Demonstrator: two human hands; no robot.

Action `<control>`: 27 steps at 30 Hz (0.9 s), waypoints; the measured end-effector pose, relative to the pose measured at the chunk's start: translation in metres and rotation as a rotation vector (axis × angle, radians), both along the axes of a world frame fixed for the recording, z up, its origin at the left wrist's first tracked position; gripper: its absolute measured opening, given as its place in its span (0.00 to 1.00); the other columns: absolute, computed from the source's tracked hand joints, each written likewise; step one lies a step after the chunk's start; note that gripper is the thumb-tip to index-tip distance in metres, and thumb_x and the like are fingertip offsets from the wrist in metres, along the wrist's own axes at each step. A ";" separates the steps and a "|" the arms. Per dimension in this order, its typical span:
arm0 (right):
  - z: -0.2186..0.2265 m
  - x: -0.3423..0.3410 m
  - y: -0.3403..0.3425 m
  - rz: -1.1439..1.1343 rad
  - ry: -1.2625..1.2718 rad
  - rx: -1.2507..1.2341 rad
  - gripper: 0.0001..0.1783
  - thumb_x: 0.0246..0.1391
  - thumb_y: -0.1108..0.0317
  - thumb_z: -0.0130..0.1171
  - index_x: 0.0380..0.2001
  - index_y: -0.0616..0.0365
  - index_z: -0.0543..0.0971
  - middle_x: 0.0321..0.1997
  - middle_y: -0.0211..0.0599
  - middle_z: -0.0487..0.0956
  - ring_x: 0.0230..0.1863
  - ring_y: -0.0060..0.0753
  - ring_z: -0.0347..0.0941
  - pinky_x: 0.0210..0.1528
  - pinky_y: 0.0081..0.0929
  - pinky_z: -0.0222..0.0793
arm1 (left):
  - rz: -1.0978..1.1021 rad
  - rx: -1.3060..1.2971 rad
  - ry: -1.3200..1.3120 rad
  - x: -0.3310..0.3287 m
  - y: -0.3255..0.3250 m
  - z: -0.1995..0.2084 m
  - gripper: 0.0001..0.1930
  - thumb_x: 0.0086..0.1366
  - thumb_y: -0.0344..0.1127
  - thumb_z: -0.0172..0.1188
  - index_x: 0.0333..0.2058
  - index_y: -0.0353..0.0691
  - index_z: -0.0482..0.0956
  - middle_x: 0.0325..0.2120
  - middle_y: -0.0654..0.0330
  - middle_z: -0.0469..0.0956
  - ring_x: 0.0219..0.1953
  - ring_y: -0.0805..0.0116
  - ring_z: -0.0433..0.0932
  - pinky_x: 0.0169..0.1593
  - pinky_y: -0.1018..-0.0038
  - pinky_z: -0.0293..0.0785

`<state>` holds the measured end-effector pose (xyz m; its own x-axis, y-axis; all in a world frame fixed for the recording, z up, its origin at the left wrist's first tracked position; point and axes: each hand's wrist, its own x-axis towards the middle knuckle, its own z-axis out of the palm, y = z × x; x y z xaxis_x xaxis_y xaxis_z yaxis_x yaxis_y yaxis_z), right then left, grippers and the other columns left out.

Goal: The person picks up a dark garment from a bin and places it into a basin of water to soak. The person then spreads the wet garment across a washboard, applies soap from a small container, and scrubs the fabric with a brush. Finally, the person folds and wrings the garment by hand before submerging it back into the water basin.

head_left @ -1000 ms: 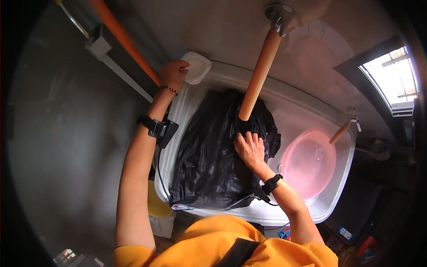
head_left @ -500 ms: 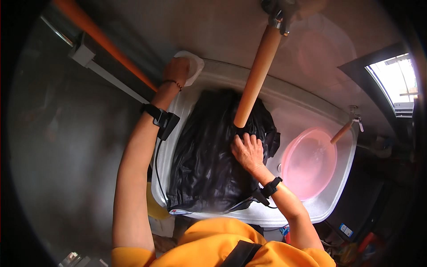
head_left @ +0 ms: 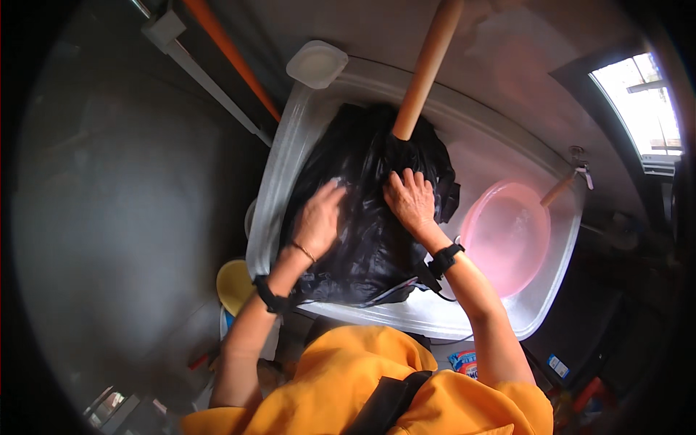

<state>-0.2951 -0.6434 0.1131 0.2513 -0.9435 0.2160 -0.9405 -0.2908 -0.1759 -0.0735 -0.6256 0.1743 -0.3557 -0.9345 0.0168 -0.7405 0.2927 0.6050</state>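
Note:
A black garment, shiny and apparently wet, lies spread in a large white sink. My right hand rests on its upper part, fingers bent into the bunched cloth below the hose mouth. Over the garment's left side is my left hand, smeared by motion, its fingers pointing up and away from me. Whether it holds anything or touches the cloth does not show. A white tub with pale contents stands at the sink's far left corner. A tan hose hangs down to the garment from beyond the upper edge.
Right of the garment, a pink basin sits in the sink. A second tap with a short tan hose reaches its rim. A yellow bowl is below the sink's left side, and a window is at the far right.
My left hand has left the white tub and come back toward me, over the garment. My right hand stays on the cloth. The whole view has shifted slightly.

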 end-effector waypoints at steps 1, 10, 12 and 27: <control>0.002 -0.003 -0.001 -0.003 0.016 -0.005 0.17 0.45 0.57 0.60 0.38 0.51 0.73 0.33 0.36 0.68 0.35 0.38 0.65 0.32 0.34 0.61 | 0.034 0.217 0.002 -0.006 0.025 -0.003 0.25 0.58 0.29 0.53 0.55 0.32 0.63 0.59 0.46 0.59 0.60 0.51 0.60 0.60 0.60 0.58; 0.024 -0.039 -0.007 0.152 -0.223 0.370 0.40 0.45 0.59 0.63 0.60 0.54 0.57 0.45 0.51 0.65 0.44 0.56 0.65 0.46 0.45 0.65 | 0.177 0.154 -0.218 0.008 0.160 -0.030 0.29 0.57 0.34 0.58 0.57 0.37 0.62 0.59 0.52 0.59 0.62 0.56 0.57 0.63 0.58 0.52; 0.024 -0.033 0.003 -0.001 -0.289 0.280 0.39 0.44 0.63 0.64 0.59 0.54 0.58 0.42 0.50 0.67 0.42 0.54 0.66 0.43 0.43 0.67 | 0.212 0.036 -0.149 0.009 0.169 -0.032 0.22 0.56 0.33 0.58 0.51 0.34 0.70 0.53 0.52 0.68 0.57 0.56 0.65 0.60 0.62 0.59; 0.000 0.092 -0.051 0.272 -0.180 -0.047 0.15 0.42 0.60 0.62 0.34 0.50 0.72 0.27 0.35 0.68 0.28 0.35 0.70 0.27 0.31 0.70 | 0.118 -0.309 0.053 0.014 0.175 -0.048 0.07 0.49 0.29 0.63 0.29 0.37 0.81 0.31 0.58 0.81 0.36 0.65 0.80 0.38 0.73 0.74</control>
<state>-0.2028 -0.6942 0.1126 0.4466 -0.8350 0.3214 -0.7821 -0.5388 -0.3131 -0.0591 -0.4510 0.1268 -0.2360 -0.9170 0.3216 -0.7503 0.3823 0.5394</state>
